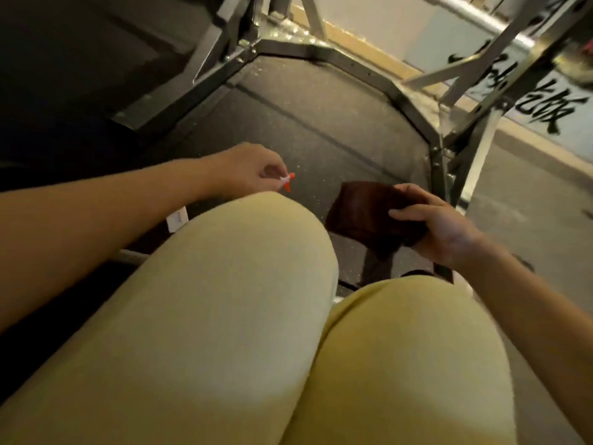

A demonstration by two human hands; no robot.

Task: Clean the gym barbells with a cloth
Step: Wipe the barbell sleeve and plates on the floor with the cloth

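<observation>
My right hand (439,224) grips a folded dark brown cloth (362,213) held above the floor, just past my right knee. My left hand (247,170) is curled around the top of a spray bottle (287,181), of which only the white and orange nozzle shows; the bottle's body is hidden behind my left knee. A steel barbell (465,9) runs across the top right corner, resting on the rack. Both my knees in yellow trousers fill the lower half of the view.
A grey metal rack frame (321,54) stands ahead on the dark rubber floor (305,123), its base bars forming an angled bay. A wall with black painted characters (542,110) runs along the right. A white label (178,218) shows by my left knee.
</observation>
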